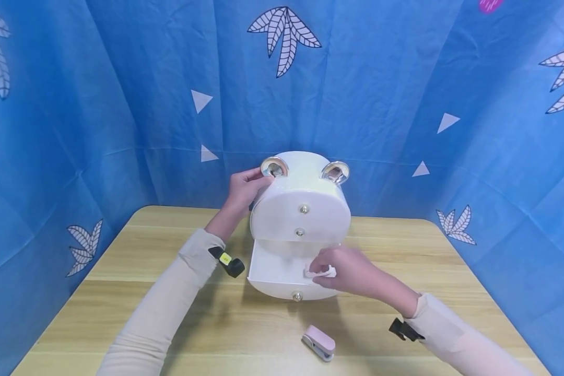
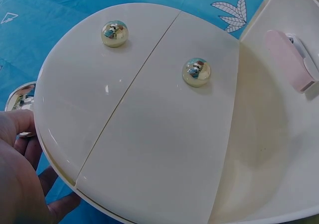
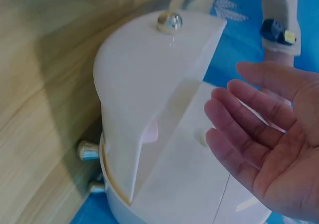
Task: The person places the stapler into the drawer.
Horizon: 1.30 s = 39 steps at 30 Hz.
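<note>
A white drawer box (image 1: 301,209) with gold ear-like loops and round gold knobs stands on the table. Its bottom drawer (image 1: 277,261) is pulled out. My left hand (image 1: 245,192) holds the box at its upper left side, thumb by the left ear (image 1: 273,167) and fingers round the edge. Inside the drawer lies a small pink and white stapler (image 2: 294,59), near the right end. Over that end is my right hand (image 1: 345,267), fingers close to the stapler. In the right wrist view its fingers (image 3: 239,129) are spread apart, loosely bent, with nothing between them.
Another pink and white stapler (image 1: 318,342) lies on the wooden table (image 1: 207,334) in front of the drawer. The two upper drawers (image 2: 159,119) are closed. A blue patterned curtain (image 1: 380,104) hangs behind the table and along both sides.
</note>
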Each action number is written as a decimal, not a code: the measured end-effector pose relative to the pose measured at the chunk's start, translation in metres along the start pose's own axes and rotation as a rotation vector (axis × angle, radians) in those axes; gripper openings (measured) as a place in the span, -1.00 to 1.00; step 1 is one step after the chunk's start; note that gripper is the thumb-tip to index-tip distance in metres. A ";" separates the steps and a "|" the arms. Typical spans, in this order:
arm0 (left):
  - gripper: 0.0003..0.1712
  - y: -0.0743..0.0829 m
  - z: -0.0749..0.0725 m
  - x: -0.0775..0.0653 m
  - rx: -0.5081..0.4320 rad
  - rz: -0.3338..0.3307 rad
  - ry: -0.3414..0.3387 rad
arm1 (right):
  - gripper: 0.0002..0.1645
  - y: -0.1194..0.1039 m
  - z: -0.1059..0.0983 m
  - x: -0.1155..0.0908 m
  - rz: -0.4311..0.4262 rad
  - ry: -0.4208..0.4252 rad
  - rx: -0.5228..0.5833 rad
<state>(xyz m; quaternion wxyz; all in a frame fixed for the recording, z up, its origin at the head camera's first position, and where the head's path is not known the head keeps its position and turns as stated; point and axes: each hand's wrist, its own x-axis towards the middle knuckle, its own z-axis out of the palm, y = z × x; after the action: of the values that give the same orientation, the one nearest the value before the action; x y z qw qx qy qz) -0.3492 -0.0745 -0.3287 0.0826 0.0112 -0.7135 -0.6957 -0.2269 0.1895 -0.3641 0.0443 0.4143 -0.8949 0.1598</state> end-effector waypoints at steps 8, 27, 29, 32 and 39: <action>-0.47 -0.002 0.001 0.001 0.001 0.007 0.008 | -0.88 -0.013 0.013 -0.015 -0.048 -0.135 -0.028; -0.51 -0.004 0.000 0.001 -0.036 0.033 -0.007 | -0.80 -0.028 0.045 -0.031 -0.042 -0.342 -0.195; -0.50 -0.004 0.001 0.001 -0.037 0.031 -0.007 | -0.73 -0.029 0.048 -0.032 -0.046 -0.344 -0.228; -0.50 -0.005 0.001 0.002 -0.036 0.033 -0.005 | -0.67 -0.029 0.052 -0.033 -0.044 -0.349 -0.263; -0.50 -0.005 0.000 0.002 -0.036 0.042 -0.003 | -0.60 -0.030 0.054 -0.033 -0.024 -0.360 -0.251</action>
<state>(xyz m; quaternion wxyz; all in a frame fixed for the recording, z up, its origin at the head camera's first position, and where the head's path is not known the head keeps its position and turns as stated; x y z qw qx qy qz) -0.3517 -0.0747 -0.3336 0.0963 -0.0065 -0.7012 -0.7064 -0.1798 0.1782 -0.4144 -0.0630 0.4378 -0.8963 -0.0301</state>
